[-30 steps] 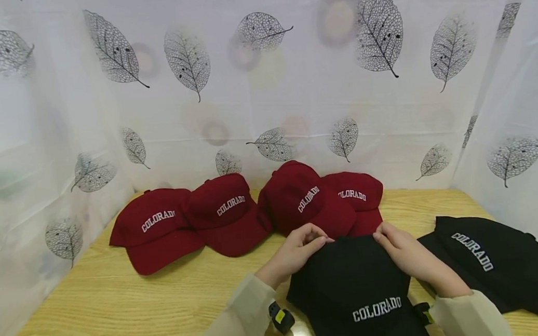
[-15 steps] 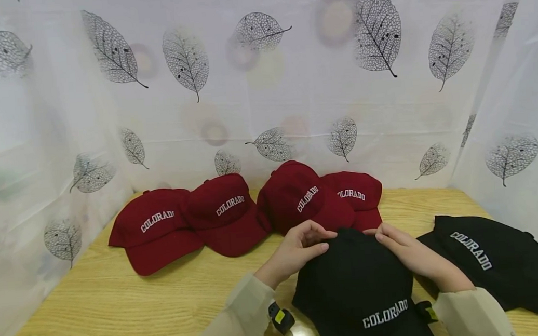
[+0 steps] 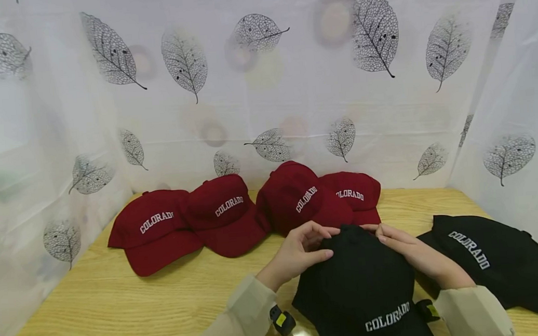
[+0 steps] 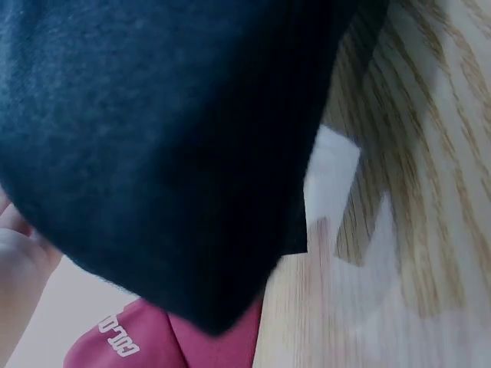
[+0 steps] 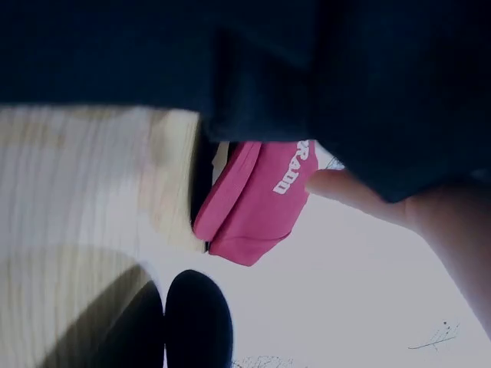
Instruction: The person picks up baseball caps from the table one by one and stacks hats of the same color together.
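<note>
A black cap (image 3: pixel 358 281) with white COLORADO lettering is between both hands at the table's front, its crown rounded and its brim running off the bottom edge. On the crown's upper left, my left hand (image 3: pixel 294 255) pinches the cloth with thumb and fingers. My right hand (image 3: pixel 410 249) holds the upper right, its fingers bent over the back edge near the top button. Dark cloth of the same cap (image 4: pixel 153 130) fills much of the left wrist view. In the right wrist view, it partly covers the right hand (image 5: pixel 453 230).
Several red COLORADO caps (image 3: pixel 226 202) stand in a row along the back of the wooden table (image 3: pixel 120 319). Another black cap (image 3: pixel 496 261) lies at the right, beside my right forearm. A leaf-print curtain (image 3: pixel 292 93) encloses the back and sides.
The held cap's crown has become rounder, with its top now higher between the hands. Its lettering has shifted slightly right and down. My fingers have slid a little along the top edge.
</note>
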`<state>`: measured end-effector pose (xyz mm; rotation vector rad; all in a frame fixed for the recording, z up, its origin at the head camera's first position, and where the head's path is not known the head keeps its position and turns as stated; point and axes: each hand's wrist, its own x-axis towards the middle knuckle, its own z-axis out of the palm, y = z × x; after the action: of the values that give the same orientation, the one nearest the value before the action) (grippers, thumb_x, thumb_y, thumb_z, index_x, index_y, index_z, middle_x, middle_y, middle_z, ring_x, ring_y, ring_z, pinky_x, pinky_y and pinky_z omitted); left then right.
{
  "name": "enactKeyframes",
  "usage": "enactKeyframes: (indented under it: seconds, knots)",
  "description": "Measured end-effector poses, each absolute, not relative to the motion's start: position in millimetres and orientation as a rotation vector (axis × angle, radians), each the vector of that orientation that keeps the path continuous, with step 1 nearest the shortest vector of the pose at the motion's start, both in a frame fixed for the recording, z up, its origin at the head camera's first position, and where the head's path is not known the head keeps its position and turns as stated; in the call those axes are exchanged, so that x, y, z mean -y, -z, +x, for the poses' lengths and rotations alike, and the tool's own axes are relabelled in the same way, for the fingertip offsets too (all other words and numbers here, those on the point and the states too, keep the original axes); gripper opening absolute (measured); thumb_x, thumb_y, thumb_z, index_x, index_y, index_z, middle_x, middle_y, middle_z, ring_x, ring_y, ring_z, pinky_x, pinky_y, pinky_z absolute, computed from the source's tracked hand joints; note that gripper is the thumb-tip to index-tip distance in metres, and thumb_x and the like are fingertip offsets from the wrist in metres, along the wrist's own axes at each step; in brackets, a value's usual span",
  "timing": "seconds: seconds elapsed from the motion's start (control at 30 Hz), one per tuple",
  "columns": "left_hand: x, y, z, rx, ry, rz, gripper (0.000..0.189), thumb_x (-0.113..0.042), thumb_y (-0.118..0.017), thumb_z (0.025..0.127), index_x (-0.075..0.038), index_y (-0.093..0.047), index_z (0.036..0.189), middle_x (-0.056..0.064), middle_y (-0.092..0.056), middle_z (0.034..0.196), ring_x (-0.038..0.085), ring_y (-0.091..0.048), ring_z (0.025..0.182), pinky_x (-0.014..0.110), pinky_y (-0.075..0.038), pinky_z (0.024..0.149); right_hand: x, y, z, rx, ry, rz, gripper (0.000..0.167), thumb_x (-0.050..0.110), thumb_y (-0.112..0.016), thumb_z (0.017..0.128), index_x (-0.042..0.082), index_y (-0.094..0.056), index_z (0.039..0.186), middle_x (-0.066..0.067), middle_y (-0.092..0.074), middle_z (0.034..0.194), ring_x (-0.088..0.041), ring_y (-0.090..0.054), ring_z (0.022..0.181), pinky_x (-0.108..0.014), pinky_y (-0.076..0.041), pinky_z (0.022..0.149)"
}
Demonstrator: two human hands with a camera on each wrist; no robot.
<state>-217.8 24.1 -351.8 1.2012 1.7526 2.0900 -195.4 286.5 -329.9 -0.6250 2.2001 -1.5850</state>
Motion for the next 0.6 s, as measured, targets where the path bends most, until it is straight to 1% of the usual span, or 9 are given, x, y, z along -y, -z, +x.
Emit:
enactKeyframes:
  seconds: [0.07,0.13,0.2,0.27,0.37,0.47,0.53,0.6]
  knots:
    - [-24.4,351.3,-216.9,-1.761,-2.081,1.237,0.020,0.011,-0.057,0.079,0.007,-0.047,0.096,0.025,-0.050,0.118,0.020,-0.052,0.107,0.029,-0.041,0.086,-287.7,331.1,-195.5,-2.177,1.614,-0.659,0.029,0.020,-0.030,0.097,-0.003,-0.043,0.110,-0.012,-0.028,0.132,-0.006,-0.039,0.111,-0.027,-0.040,0.086]
    - [-25.1,351.0,-216.5,-1.775,-2.072,1.267,0.020,0.011,-0.057,0.079,0.007,-0.046,0.096,0.025,-0.050,0.117,0.020,-0.051,0.107,0.029,-0.041,0.086,-288.8,332.3,-196.1,-2.179,1.620,-0.723,0.023,0.016,-0.029,0.097,-0.002,-0.044,0.095,-0.008,-0.031,0.129,-0.005,-0.036,0.111,-0.024,-0.038,0.086]
    - [-25.5,350.6,-215.9,-1.787,-2.064,1.273,0.019,0.011,-0.057,0.079,0.007,-0.046,0.095,0.025,-0.050,0.118,0.020,-0.051,0.107,0.029,-0.040,0.086,-289.3,333.2,-197.5,-2.182,1.621,-0.831,0.020,0.011,-0.027,0.097,0.000,-0.043,0.089,-0.009,-0.037,0.118,-0.008,-0.039,0.106,-0.024,-0.039,0.083]
    - [-25.7,350.2,-215.1,-1.793,-2.062,1.253,0.019,0.011,-0.056,0.080,0.007,-0.046,0.096,0.025,-0.050,0.118,0.021,-0.051,0.107,0.028,-0.041,0.086,-289.2,333.4,-198.9,-2.202,1.616,-0.943,0.019,0.005,-0.026,0.096,0.002,-0.042,0.086,-0.010,-0.041,0.105,-0.013,-0.042,0.097,-0.025,-0.038,0.076]
    - [-26.0,350.4,-214.6,-1.834,-2.041,1.179,0.019,0.009,-0.056,0.081,0.007,-0.046,0.097,0.024,-0.049,0.119,0.024,-0.052,0.105,0.027,-0.041,0.083,-288.0,333.4,-201.0,-2.259,1.613,-1.073,0.019,-0.001,-0.027,0.094,0.003,-0.043,0.084,-0.009,-0.042,0.088,-0.018,-0.044,0.082,-0.032,-0.036,0.066]
    - [-26.1,352.2,-216.1,-1.969,-1.968,1.047,0.015,0.004,-0.058,0.082,0.005,-0.049,0.095,0.021,-0.051,0.117,0.023,-0.055,0.098,0.024,-0.042,0.080,-286.4,334.0,-201.4,-2.367,1.602,-1.080,0.018,-0.003,-0.030,0.093,0.004,-0.044,0.083,-0.006,-0.043,0.081,-0.018,-0.044,0.075,-0.033,-0.035,0.062]
    - [-25.3,353.9,-218.0,-2.102,-1.885,0.928,0.011,-0.003,-0.059,0.083,0.003,-0.053,0.091,0.017,-0.055,0.110,0.019,-0.057,0.091,0.023,-0.043,0.076,-285.2,334.9,-201.1,-2.473,1.575,-1.026,0.017,-0.001,-0.033,0.093,0.004,-0.045,0.082,-0.005,-0.043,0.077,-0.017,-0.044,0.071,-0.032,-0.035,0.059]
    - [-23.5,356.6,-221.0,-2.227,-1.770,0.819,0.011,-0.009,-0.060,0.084,0.001,-0.056,0.085,0.011,-0.059,0.097,0.014,-0.055,0.082,0.022,-0.043,0.071,-284.1,335.1,-200.2,-2.609,1.525,-0.919,0.017,0.002,-0.035,0.094,0.004,-0.045,0.081,-0.003,-0.043,0.073,-0.014,-0.044,0.067,-0.030,-0.036,0.057]
